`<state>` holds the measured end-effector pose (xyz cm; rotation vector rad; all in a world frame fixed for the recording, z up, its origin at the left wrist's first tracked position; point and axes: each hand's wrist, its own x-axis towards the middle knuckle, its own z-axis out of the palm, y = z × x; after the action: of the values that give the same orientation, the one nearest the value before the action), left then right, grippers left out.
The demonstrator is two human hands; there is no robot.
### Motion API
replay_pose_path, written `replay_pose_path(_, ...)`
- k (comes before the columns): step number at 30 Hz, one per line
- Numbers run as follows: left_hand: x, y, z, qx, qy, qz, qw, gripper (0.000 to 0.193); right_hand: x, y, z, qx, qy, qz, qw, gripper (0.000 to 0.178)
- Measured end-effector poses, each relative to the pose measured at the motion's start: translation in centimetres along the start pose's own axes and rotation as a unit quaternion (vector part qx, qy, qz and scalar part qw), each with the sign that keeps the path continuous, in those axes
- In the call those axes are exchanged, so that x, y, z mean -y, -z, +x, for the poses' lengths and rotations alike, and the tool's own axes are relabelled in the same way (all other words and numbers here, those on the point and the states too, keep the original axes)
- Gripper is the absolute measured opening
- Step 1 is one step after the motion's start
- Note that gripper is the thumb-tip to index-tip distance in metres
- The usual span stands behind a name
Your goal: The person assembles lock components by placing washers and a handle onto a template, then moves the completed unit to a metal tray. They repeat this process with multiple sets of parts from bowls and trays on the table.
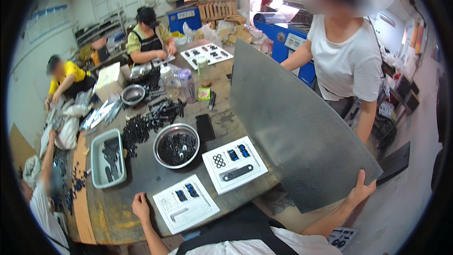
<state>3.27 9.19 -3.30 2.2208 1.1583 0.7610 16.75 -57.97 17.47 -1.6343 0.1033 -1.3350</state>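
Note:
My right hand (361, 190) grips the lower right corner of a large, dark grey flat sheet (288, 123), thumb on its near face. The sheet stands tilted over the table's right side. A person in a white T-shirt (349, 52) stands behind it, both arms reaching to it; their hands are mostly hidden. Down at the table's near edge rests my left hand (140, 205), fingers curled in with nothing visible in them. Beside it lies a white card (177, 217) with printed outlines and two blue-black parts. A second card (222, 179) carries black rings, blue-black parts and a long black piece.
On the worktable (141, 174) stand a steel bowl (163, 160) of small black parts and a pale tray (96, 170) with black pieces. A phone (205, 127), loose black parts (134, 132) and bottles (188, 87) lie beyond. Other people work at the far and left sides.

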Motion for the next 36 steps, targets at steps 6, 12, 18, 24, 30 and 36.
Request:
replay_pose_path(6,1.5,-1.1,0.9,-0.001,-0.06,-0.021,0.998,0.022,1.6,-0.3,-0.4,-0.017,0.012,-0.012,1.0,0.024)
replay_pose_path(12,1.1,1.1,0.5,0.03,-0.076,0.014,0.997,0.033,1.9,-1.6,-1.1,-0.007,-0.008,0.044,0.999,0.027)
replay_pose_path(18,1.5,0.3,0.2,0.029,-0.109,0.015,0.993,0.037,2.9,-1.1,-0.7,0.006,0.001,0.042,0.999,0.028)
replay_pose_path(24,0.7,0.7,-0.8,0.027,-0.108,0.015,0.994,0.035,2.9,-1.1,-0.9,0.019,-0.013,0.063,0.998,0.033)
replay_pose_path(30,0.1,0.6,-1.4,0.026,-0.097,0.017,0.995,0.035,3.5,-1.0,-1.0,0.043,-0.02,0.065,0.997,0.034)
replay_pose_path(36,3.3,-0.5,-0.1,-0.033,-0.075,-0.013,0.997,0.021,2.1,-0.7,-1.1,0.055,-0.026,0.057,0.997,0.038)
